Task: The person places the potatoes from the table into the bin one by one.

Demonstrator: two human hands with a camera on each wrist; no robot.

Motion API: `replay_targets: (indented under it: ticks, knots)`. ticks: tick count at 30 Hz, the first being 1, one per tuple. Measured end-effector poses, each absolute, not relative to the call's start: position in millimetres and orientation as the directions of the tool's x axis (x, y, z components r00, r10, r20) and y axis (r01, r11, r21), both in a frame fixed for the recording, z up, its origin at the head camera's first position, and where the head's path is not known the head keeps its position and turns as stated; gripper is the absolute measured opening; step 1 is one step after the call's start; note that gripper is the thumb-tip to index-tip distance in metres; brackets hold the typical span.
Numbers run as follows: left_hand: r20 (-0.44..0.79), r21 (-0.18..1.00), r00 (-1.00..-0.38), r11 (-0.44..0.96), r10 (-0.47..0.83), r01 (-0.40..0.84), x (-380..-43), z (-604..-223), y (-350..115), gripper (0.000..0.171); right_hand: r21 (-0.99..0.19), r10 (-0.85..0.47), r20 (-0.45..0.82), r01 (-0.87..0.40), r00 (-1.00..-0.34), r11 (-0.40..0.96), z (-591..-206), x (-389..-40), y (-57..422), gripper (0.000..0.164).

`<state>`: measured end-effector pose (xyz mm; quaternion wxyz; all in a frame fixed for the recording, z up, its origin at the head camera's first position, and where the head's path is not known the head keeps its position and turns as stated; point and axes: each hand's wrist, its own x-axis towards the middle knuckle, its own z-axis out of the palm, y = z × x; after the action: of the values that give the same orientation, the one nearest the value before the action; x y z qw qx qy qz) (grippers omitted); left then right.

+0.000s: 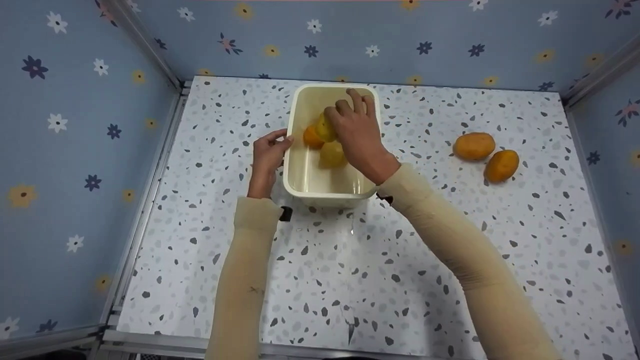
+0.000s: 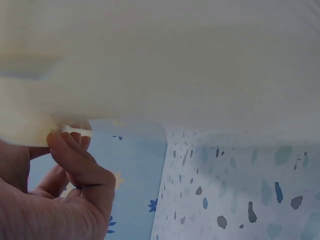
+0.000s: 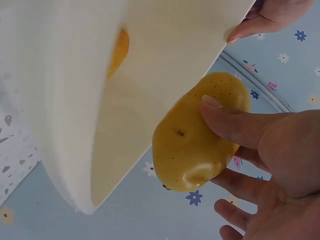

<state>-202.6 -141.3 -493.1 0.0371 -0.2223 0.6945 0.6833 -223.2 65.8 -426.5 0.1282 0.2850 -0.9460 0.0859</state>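
A cream-coloured, deep plastic bin (image 1: 337, 190) stands toward the back of the table. My left hand (image 1: 269, 155) pinches its left rim between thumb and fingers, also seen in the left wrist view. Over the bin's opening, my right hand (image 1: 357, 135) grips a yellow potato (image 3: 192, 135) with dark specks, thumb on one side and fingers on the other. Inside the bin, below the hand, lie an orange round piece (image 1: 311, 137) and a yellow round piece (image 1: 331, 156). The right hand partly covers the potato in the head view.
Two oval orange-yellow pieces (image 1: 474, 146), potato-like in shape, lie close together on the speckled table (image 1: 440, 225) to the right of the bin. Blue flowered panels (image 1: 350, 50) rise at the back and both sides. A metal frame edge (image 1: 145, 200) runs along the left.
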Motion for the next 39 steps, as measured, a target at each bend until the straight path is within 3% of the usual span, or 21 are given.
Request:
replay_targets:
  ticks: [13, 29, 39]
  knots:
    - [-0.360, 0.930, -0.897, -0.023, -0.258, -0.366, -204, -493, -141, 0.038, -0.054, -0.489, 0.199, -0.508, -0.849, 0.860, -423, -229, 52, 0.035]
    - [-0.369, 0.928, -0.894, -0.054, -0.256, -0.368, -202, -492, -143, 0.036, -0.128, -0.455, 0.169, -0.477, -0.874, 0.870, -426, -239, 34, 0.032]
    - [-0.371, 0.925, -0.891, -0.021, -0.262, -0.379, -201, -492, -141, 0.036, -0.209, -0.457, 0.137, -0.477, -0.879, 0.854, -452, -245, 30, 0.040]
